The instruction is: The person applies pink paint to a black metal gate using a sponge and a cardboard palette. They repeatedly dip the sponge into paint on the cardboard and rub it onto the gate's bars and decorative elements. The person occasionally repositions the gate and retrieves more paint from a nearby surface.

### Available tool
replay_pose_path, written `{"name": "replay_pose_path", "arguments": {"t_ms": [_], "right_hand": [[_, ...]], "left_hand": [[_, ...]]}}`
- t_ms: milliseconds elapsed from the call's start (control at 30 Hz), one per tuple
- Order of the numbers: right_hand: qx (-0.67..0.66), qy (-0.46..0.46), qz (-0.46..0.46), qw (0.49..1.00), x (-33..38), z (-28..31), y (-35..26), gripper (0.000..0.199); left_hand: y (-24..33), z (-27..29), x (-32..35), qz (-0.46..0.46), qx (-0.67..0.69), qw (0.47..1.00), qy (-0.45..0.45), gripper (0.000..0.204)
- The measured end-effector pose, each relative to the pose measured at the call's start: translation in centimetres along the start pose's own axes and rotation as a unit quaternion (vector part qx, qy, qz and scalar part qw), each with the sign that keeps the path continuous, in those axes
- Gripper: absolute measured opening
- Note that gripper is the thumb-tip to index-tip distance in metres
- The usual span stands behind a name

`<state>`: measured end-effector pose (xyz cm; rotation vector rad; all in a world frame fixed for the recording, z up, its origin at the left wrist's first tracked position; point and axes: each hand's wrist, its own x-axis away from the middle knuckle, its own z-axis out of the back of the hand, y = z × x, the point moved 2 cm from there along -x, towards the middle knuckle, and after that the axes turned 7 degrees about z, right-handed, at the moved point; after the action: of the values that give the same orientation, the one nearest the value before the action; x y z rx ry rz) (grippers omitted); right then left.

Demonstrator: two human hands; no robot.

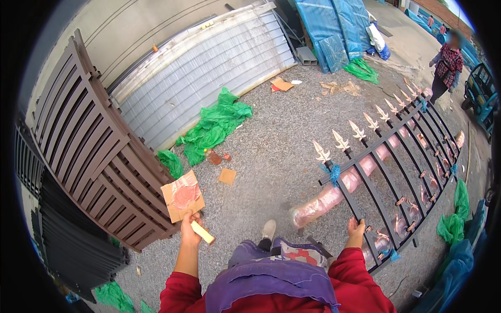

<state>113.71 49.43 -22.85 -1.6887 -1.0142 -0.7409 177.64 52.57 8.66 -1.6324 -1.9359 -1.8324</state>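
My left hand point(191, 227) is closed round the lower edge of a square cardboard piece point(175, 208) smeared with pinkish-copper paint. The same hand also holds a pale yellow, bar-shaped object point(202, 232); its far end is hidden, so I cannot tell its kind. On the other side, my right hand point(356, 232) grips an upright bar of a black metal fence panel point(389, 169). Copper-coloured spear tips point(341, 141) run along the panel's far-left edge, and similarly coloured ornaments sit between its bars. Plastic-wrapped pink rolls point(326, 203) lie beneath the panel.
A brown slatted panel point(99, 151) leans at the left above dark stacked panels point(73, 235). Green plastic sheeting point(219, 128), a bottle point(213, 156) and a cardboard scrap point(227, 176) lie on the gravel. A person point(448, 65) stands at the far right near a blue vehicle point(481, 94).
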Motion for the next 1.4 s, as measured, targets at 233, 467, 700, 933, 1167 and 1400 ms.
{"name": "replay_pose_path", "arguments": {"t_ms": [233, 467, 700, 933, 1167, 1400], "right_hand": [[0.098, -0.049, 0.023, 0.994, 4.0, 4.0, -0.2, 0.032], [0.219, -0.105, 0.047, 0.969, 6.3, 10.1, -2.9, 0.026], [0.280, -0.108, 0.052, 0.953, 8.8, 14.3, -4.8, 0.026], [0.345, -0.231, 0.056, 0.908, 15.7, 14.8, -4.2, 0.029], [0.365, -0.326, 0.026, 0.872, 22.8, 22.0, 1.7, 0.041], [0.579, -0.324, 0.154, 0.732, 27.6, 28.4, 7.9, 0.047]], "left_hand": [[-1.5, -3.3, -2.4, 0.040, -0.031, 0.994, -0.099, 0.023], [-5.2, -9.5, 1.3, 0.044, -0.067, 0.989, -0.125, 0.027], [-8.8, -10.8, 5.2, 0.065, -0.098, 0.983, -0.139, 0.027], [-11.2, -10.7, 5.7, 0.076, -0.175, 0.966, -0.177, 0.026], [-14.8, -19.1, 6.4, 0.110, -0.277, 0.894, -0.335, 0.026], [-18.2, -21.6, 6.7, 0.154, -0.315, 0.849, -0.395, 0.028]]}}
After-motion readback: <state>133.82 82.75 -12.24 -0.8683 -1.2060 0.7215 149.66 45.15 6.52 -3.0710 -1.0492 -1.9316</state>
